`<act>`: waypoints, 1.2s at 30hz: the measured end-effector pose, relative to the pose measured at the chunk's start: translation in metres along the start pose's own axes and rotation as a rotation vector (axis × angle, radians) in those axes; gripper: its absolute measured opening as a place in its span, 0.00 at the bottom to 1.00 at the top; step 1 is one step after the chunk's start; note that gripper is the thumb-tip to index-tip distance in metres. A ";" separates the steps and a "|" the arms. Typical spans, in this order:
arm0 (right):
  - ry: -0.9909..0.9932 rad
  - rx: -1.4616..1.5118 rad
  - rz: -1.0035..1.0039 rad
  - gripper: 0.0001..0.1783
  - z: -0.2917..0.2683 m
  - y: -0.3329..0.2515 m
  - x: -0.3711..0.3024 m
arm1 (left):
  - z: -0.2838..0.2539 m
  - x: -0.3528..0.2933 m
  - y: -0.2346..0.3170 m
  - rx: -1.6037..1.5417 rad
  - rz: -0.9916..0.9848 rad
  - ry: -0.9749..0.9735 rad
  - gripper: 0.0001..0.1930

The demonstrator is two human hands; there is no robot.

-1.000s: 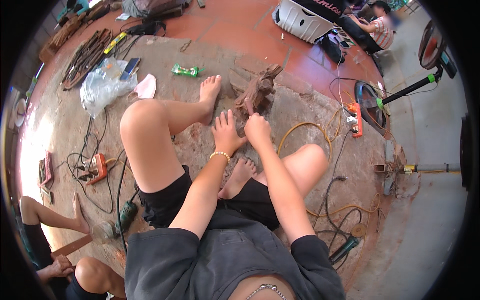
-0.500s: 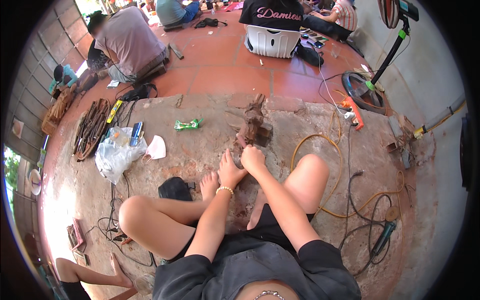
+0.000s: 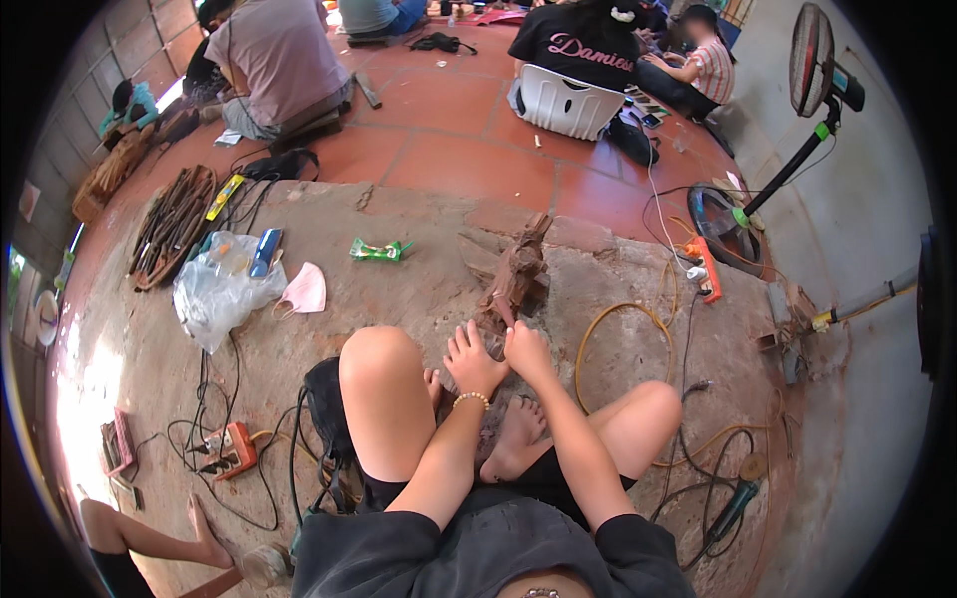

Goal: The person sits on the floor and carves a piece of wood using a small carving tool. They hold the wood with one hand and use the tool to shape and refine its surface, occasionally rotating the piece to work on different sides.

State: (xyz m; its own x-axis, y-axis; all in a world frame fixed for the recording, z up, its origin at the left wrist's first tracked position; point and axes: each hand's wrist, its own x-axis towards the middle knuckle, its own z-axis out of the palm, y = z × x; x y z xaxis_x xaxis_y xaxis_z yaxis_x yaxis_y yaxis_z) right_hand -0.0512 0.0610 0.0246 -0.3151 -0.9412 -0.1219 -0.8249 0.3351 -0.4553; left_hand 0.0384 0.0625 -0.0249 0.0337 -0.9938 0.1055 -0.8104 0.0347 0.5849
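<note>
A brown carved piece of wood (image 3: 518, 264), rough and branching, lies on the concrete ahead of my feet. My right hand (image 3: 528, 353) is closed around a short reddish-brown stick-like piece (image 3: 507, 315), whose far end points at the wood's near end. I cannot make out its exact kind. Just left of it, my left hand (image 3: 475, 363) has its fingers stretched and spread, close to the wood's near end; whether it presses on the wood is hard to see. A bead bracelet (image 3: 472, 400) circles my left wrist.
Left lie a clear plastic bag (image 3: 221, 299), a pink mask (image 3: 302, 289), a green packet (image 3: 379, 250) and a tray of tools (image 3: 171, 231). An orange power strip (image 3: 229, 450) sits among cables. Right are a yellow hose (image 3: 588, 339), an angle grinder (image 3: 735, 506) and a fan (image 3: 815, 70). People sit ahead.
My left knee has risen and swung inward, and my right leg has folded lower. Both hands sit slightly lower in the view, which has shifted. The right hand keeps its stick-like piece.
</note>
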 end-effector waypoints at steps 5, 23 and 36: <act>-0.017 0.014 0.031 0.14 0.005 0.000 -0.002 | -0.005 0.001 0.002 0.023 -0.001 -0.004 0.42; 0.047 0.121 0.048 0.14 0.012 0.000 0.002 | -0.006 0.010 -0.004 -0.031 0.088 -0.038 0.40; 0.108 0.089 0.043 0.12 0.020 0.002 -0.007 | -0.010 -0.001 -0.010 -0.157 0.165 -0.061 0.40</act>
State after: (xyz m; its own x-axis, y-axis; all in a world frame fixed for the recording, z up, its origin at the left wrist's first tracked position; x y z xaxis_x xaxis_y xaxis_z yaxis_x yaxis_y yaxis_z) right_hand -0.0413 0.0678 0.0065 -0.4020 -0.9143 -0.0498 -0.7662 0.3657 -0.5285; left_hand 0.0528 0.0640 -0.0227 -0.1312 -0.9776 0.1646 -0.7006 0.2089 0.6823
